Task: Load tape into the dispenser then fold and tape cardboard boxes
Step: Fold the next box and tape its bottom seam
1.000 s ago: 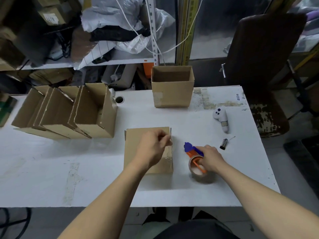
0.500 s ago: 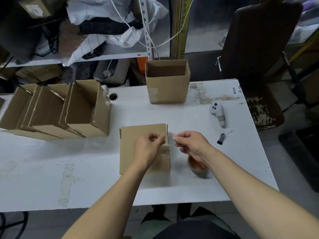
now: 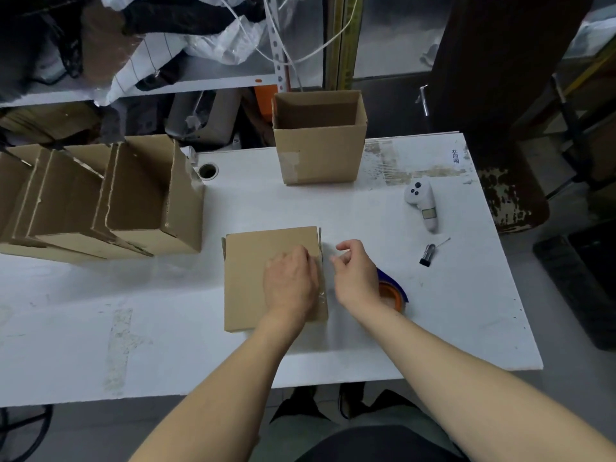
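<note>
A closed cardboard box (image 3: pixel 248 281) lies flat on the white table (image 3: pixel 133 311), with clear tape along its right edge. My left hand (image 3: pixel 291 285) rests on the box's top near that edge, fingers pressing down on the taped strip. My right hand (image 3: pixel 355 275) hovers just right of the box with its fingers loosely curled, thumb and forefinger slightly apart, and I see nothing in them. Behind that hand sits the orange and blue tape dispenser (image 3: pixel 395 291), partly hidden, standing on the table.
An open box (image 3: pixel 320 155) stands at the back middle. A row of open boxes (image 3: pixel 150 201) lies on its side at the left. A white controller (image 3: pixel 421 201) and a small black tool (image 3: pixel 427 255) lie at the right. A dark chair (image 3: pixel 500 95) is beyond the table's right corner.
My right hand let go of the dispenser and came up beside the box's right edge. My left hand went from pinching at the box's corner to pressing down on its top.
</note>
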{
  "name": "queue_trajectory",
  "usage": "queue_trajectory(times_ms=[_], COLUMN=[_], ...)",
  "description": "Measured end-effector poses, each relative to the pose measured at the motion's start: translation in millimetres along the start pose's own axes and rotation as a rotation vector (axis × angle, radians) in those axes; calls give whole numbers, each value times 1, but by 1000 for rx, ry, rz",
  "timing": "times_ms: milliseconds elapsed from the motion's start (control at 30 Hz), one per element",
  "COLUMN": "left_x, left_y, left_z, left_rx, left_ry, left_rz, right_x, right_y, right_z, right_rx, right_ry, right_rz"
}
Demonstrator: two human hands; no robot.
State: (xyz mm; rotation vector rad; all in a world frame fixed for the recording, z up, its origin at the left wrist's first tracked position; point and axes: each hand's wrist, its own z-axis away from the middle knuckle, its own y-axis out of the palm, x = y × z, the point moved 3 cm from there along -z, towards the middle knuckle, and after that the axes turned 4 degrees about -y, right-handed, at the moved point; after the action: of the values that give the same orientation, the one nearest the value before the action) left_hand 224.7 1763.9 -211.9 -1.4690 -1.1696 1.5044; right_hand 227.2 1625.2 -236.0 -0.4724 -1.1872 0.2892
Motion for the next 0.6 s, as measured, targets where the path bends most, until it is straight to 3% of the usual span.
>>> queue_trajectory(times_ms=[167, 300, 500, 600], left_x=[7, 19, 25, 25], left_y=[8, 9, 9, 9], left_z=[1, 3, 4, 3], left_rx=[-67, -48, -8, -16], left_ry=[52, -91, -176, -172], left_rz=[-115, -177, -123, -115], right_x=[-4, -7, -8, -3], right_y=[9, 14, 10, 4], right_z=[4, 4, 7, 14], right_rx=[-32, -13, 34, 6], right_ry=[-43, -31, -133, -228], right_rz=[61, 82, 351, 252])
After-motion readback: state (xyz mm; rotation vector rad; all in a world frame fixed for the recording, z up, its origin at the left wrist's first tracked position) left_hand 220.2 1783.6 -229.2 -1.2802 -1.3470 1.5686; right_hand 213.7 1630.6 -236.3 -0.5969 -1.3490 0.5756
